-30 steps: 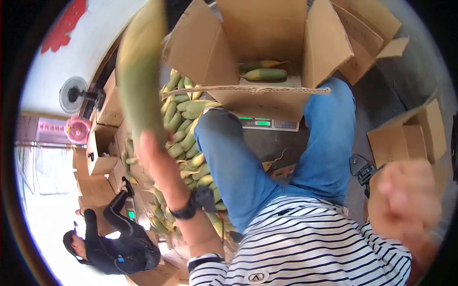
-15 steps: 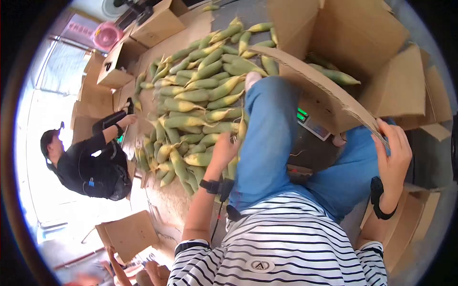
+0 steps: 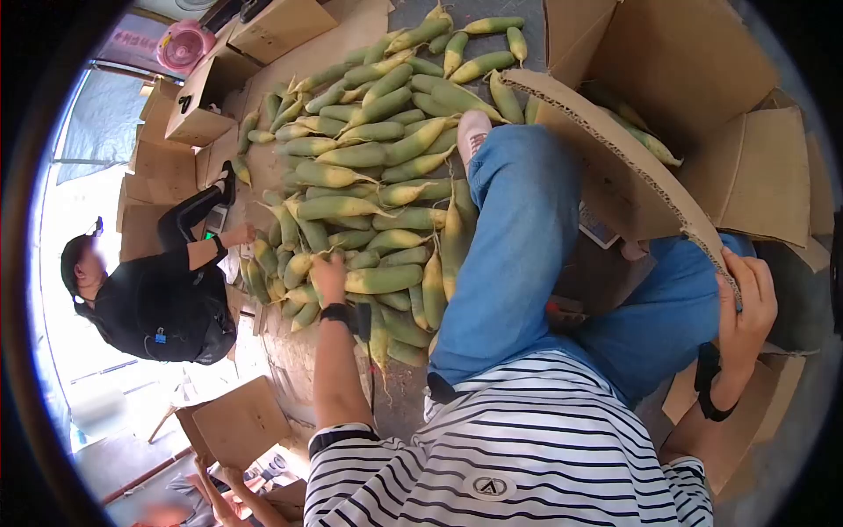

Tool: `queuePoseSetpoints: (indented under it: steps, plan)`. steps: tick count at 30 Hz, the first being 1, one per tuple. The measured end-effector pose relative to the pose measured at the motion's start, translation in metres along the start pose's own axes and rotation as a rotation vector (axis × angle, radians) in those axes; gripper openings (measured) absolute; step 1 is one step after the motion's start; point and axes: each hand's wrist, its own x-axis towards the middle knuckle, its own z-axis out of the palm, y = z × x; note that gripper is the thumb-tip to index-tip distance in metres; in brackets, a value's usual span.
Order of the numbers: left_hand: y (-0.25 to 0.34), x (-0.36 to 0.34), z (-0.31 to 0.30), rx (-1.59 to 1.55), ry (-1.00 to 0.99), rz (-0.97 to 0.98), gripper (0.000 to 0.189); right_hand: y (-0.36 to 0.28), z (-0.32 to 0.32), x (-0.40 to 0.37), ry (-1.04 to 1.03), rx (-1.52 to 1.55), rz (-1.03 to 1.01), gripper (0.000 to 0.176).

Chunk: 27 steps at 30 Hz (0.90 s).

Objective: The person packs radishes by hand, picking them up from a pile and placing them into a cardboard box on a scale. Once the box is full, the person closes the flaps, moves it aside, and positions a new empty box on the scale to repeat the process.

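My left hand (image 3: 328, 279) is over the lower part of a pile of green radishes (image 3: 360, 156), pale yellow at one end. Its fingers are curled against a green radish (image 3: 299, 269) and partly hidden. My right hand (image 3: 746, 290) pinches the edge of a cardboard box flap (image 3: 615, 145). That flap belongs to an open cardboard box (image 3: 680, 66) at the upper right. A few green radishes (image 3: 650, 143) lie inside it. Under the flap, between my legs, part of a scale (image 3: 599, 228) shows.
A person in black (image 3: 162, 303) sits across the pile at left, one hand at its edge. Several cardboard boxes (image 3: 200, 110) stand behind, near a pink fan (image 3: 184, 46). At bottom left, another person's arms (image 3: 233, 492) are beside an open box (image 3: 241, 426).
My left hand has moved left across the pile, away from my knee. My right hand still holds the flap. The person in black has a hand closer to the radishes.
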Motion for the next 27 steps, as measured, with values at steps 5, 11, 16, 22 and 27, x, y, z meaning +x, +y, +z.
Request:
queuePoseSetpoints:
  steps: [5, 11, 16, 22, 27]
  plan:
    - [0.004, 0.017, -0.019, -1.091, -0.128, -0.545, 0.051, 0.0, 0.001, 0.004, 0.027, -0.003, 0.062, 0.024]
    - [-0.084, 0.07, 0.036, -1.648, -0.176, -0.619, 0.015, -0.004, 0.001, 0.009, 0.03, -0.007, 0.106, 0.023]
    - [-0.051, 0.029, 0.023, -1.526, 0.063, -0.662, 0.019, -0.004, 0.002, 0.007, 0.041, -0.012, 0.107, 0.023]
    - [-0.08, -0.034, 0.03, -0.959, 0.437, -0.494, 0.023, -0.006, 0.002, 0.003, 0.044, 0.004, 0.088, 0.026]
    - [-0.031, -0.064, -0.02, -0.777, 0.529, -0.232, 0.025, -0.001, 0.003, 0.006, 0.088, -0.006, 0.044, 0.027]
